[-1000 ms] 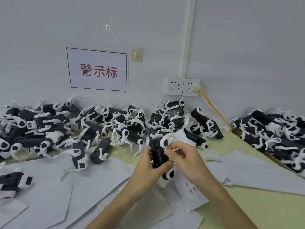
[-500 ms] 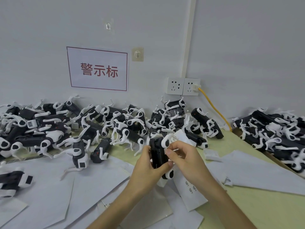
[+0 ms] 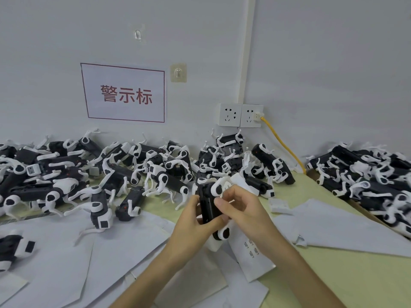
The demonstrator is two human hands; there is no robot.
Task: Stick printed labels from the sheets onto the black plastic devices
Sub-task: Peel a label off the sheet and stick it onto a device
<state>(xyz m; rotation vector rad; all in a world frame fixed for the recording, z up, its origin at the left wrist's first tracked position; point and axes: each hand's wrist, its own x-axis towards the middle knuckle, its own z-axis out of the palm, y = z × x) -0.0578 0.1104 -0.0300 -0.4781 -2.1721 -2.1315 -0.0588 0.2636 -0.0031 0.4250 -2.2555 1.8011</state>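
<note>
Left hand (image 3: 195, 221) clamps device (image 3: 208, 207); right hand (image 3: 242, 211) pinches label (image 3: 222, 196) onto device's side. Likely mid-sticking; next needs a firm, flat press.

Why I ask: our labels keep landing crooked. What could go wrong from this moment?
1. The right hand pinches at the top of the black device that the left hand grips. Its fingers hide the spot, so placement could end up skewed.
2. The left pile and the right pile look alike, so a finished device could get mixed up.
3. The label sheet lies among overlapping blank sheets and could get buried.
</note>
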